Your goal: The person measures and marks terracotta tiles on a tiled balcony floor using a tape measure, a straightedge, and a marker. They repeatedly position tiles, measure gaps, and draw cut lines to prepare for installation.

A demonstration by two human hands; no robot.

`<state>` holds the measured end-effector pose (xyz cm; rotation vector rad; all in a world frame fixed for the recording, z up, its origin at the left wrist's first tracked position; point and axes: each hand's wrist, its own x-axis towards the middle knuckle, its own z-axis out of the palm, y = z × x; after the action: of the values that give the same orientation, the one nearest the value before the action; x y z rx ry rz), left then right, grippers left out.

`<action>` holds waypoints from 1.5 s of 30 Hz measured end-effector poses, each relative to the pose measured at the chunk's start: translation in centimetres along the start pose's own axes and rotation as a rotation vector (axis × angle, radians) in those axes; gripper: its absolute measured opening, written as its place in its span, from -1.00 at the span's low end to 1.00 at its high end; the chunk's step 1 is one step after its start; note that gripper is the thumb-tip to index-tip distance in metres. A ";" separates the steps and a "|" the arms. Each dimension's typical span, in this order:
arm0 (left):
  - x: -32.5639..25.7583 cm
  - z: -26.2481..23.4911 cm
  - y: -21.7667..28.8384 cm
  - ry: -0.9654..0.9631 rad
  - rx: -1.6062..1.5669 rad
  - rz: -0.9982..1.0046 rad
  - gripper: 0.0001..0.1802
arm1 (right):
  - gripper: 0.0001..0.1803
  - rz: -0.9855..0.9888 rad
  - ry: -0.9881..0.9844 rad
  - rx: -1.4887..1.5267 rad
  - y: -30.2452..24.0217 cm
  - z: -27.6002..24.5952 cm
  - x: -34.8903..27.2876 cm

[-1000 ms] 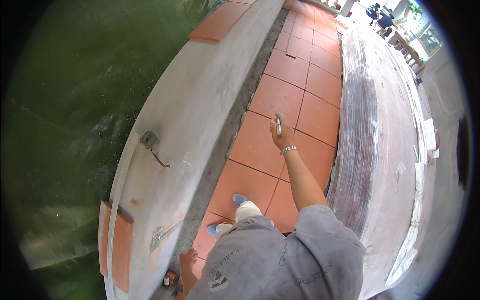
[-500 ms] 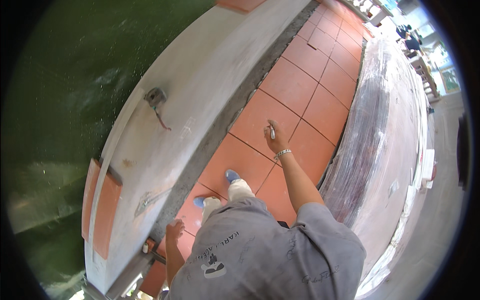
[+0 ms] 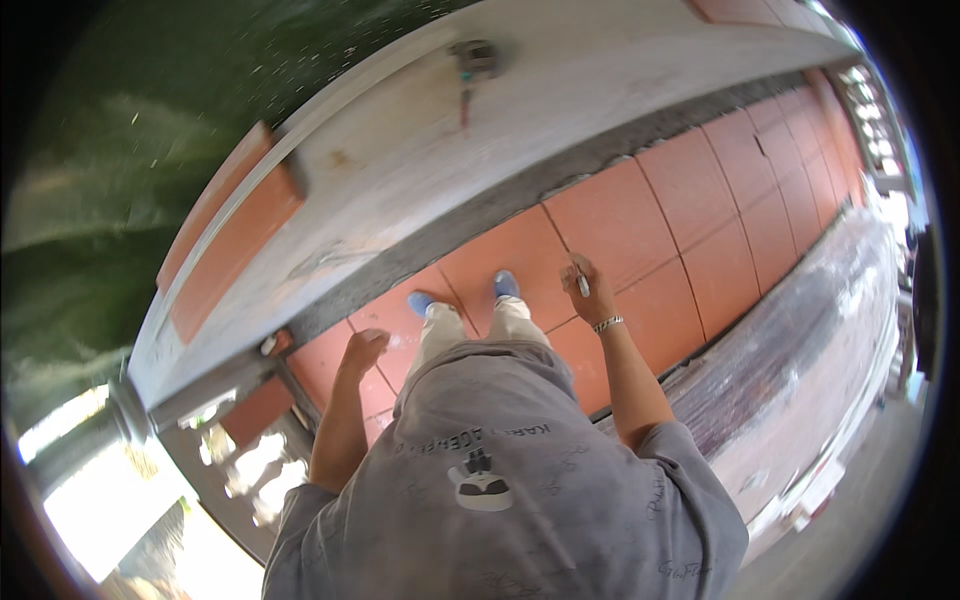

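Observation:
My right hand (image 3: 588,288) is closed on a short pale pen-like stick (image 3: 583,284). It hangs above the orange floor tiles (image 3: 612,216), to the right of my feet, and a bracelet (image 3: 607,324) circles that wrist. On the other side, my left hand (image 3: 367,349) hangs loosely with half-curled fingers and nothing visible in them. It is slightly blurred, over the tiles left of my legs. Both of my blue shoes (image 3: 506,284) stand on the tiles.
A grey mortar strip (image 3: 440,253) runs between the tiles and a pale ledge (image 3: 420,160). A round grey tool with a cord (image 3: 474,58) and loose tiles (image 3: 238,255) rest on that ledge, with green water (image 3: 90,190) beyond. A plastic-wrapped long form (image 3: 790,340) borders the right.
My view has swung left and my body has turned toward the ledge. Both hands have moved with me. The pen-like stick stays in my right hand.

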<state>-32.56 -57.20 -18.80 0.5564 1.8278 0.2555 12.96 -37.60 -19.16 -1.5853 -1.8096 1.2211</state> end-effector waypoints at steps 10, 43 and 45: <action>-1.2 1.7 -1.2 0.145 -0.017 0.084 -0.60 | -0.57 -0.485 0.301 -0.041 -14.4 -2.6 14.3; -10.6 -4.1 -11.7 -0.189 -1.437 0.179 -0.20 | -0.38 -0.630 -0.748 -0.198 -28.3 31.9 -12.4; -9.5 -4.6 -16.1 -0.351 -1.488 0.121 -0.25 | -0.60 -0.572 -0.692 -0.173 -27.6 36.4 -12.9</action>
<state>-38.62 -75.36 -16.47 -0.3427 0.8592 1.3344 -28.07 -60.30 -12.13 -0.6211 -2.6022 1.4355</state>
